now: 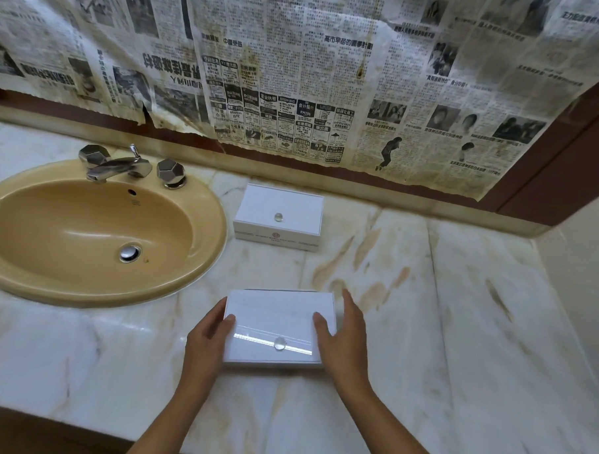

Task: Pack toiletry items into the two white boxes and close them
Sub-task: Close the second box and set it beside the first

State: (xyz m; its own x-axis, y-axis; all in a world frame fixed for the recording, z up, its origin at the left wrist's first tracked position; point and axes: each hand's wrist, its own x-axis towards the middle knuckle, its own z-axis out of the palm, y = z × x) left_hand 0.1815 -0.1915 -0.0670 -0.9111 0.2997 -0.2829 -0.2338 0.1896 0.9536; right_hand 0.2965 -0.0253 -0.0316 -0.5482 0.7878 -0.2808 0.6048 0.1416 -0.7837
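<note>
the near white box (274,328) lies on the marble counter (458,336), close to the front edge, with its lid on and a small clear round knob (280,343) on the lid. the left hand (206,339) holds the left end of this box, with the thumb on top of the lid and the other fingers down along the side. the right hand (346,335) is at the right end, with the thumb lying on the lid and the fingers quite straight along the side of the box; it is touching the box, but if the fingers grip it i cannot tell. the far white box (278,216) stands well apart, further back on the counter and near the wall, also with its lid on and a clear knob (278,217) in the middle; its front side has a small red emblem and thin lines. to the left of both boxes is an oval tan sink (21,269) set in the counter, with a chrome drain plug (130,252), a chrome faucet (117,167) and two faceted handles. old newspaper sheets (298,72), yellowed and stained, cover the wall above the counter.
</note>
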